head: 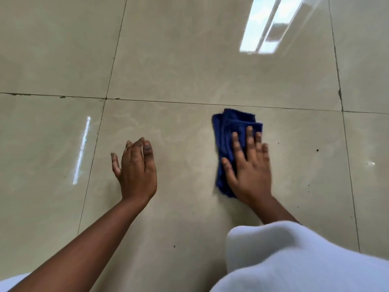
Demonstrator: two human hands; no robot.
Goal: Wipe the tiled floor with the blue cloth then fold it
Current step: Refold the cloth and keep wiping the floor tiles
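A dark blue cloth (228, 131) lies bunched in loose folds on the glossy beige tiled floor (179, 66), right of centre. My right hand (248, 165) presses flat on the cloth's near half with fingers spread, and the cloth shows past my fingertips and beside my thumb. My left hand (134, 167) rests on the bare tile to the left, fingers slightly curled and apart, holding nothing. About a hand's width of floor separates it from the cloth.
Dark grout lines (210, 103) cross the floor just beyond the cloth. Small dark specks of dirt (317, 150) dot the tile to the right. A white garment (294, 260) covers the lower right corner. A bright window reflection (263, 28) shines at the top right.
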